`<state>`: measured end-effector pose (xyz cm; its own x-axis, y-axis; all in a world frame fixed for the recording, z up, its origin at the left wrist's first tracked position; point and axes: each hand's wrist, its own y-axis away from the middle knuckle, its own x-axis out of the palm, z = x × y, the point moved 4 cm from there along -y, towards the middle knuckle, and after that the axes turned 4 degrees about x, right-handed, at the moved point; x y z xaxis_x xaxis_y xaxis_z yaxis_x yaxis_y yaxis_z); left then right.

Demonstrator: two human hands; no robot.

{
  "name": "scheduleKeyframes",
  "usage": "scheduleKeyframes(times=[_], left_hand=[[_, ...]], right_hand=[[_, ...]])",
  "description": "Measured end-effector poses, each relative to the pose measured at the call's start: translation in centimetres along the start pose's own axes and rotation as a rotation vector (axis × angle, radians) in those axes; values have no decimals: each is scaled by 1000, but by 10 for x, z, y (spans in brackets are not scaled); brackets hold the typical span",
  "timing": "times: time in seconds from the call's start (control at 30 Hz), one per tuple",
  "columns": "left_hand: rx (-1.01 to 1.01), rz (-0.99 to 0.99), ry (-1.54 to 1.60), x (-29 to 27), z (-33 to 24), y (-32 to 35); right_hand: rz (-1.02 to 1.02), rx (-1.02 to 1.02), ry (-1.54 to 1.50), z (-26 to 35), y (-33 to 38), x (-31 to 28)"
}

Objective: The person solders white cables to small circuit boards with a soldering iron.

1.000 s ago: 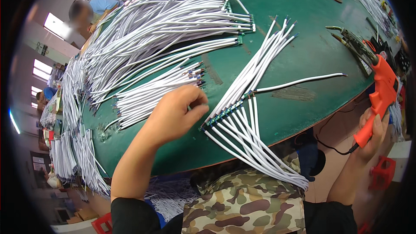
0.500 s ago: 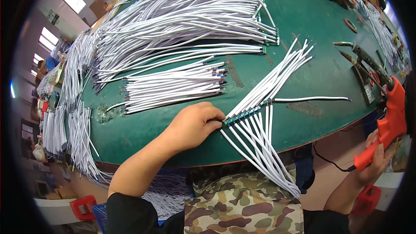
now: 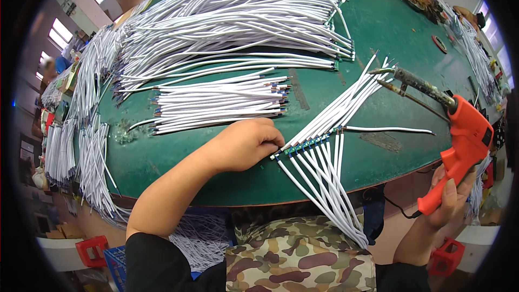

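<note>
In the head view, the strip (image 3: 305,145) joining a fan of white wires (image 3: 330,124) is pinched at centre frame by the curled fingers of the left hand (image 3: 246,143), while the orange soldering gun (image 3: 459,151) is gripped at right by the closed right hand (image 3: 446,205).

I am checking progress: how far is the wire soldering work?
Already laid out: a row of white wires along a green strip. In hand: left hand steadies the strip's end; right hand holds the orange soldering gun above. Left: big wire piles behind.
</note>
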<state>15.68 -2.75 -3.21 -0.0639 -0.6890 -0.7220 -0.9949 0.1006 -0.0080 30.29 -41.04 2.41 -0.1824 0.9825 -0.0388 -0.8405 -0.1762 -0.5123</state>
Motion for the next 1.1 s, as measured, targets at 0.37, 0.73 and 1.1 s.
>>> scheduleKeyframes(times=[0.37,0.73,1.1], left_hand=[[-100,114,71,-5,0,-8],[142,-123,-250,7,-7,-10],[105,-505,-234,-28,-1,21]], right_hand=[[36,106,-42,-7,8,9],[103,66,-28,-12,11,7],[-24,91,-96,-15,15,-3]])
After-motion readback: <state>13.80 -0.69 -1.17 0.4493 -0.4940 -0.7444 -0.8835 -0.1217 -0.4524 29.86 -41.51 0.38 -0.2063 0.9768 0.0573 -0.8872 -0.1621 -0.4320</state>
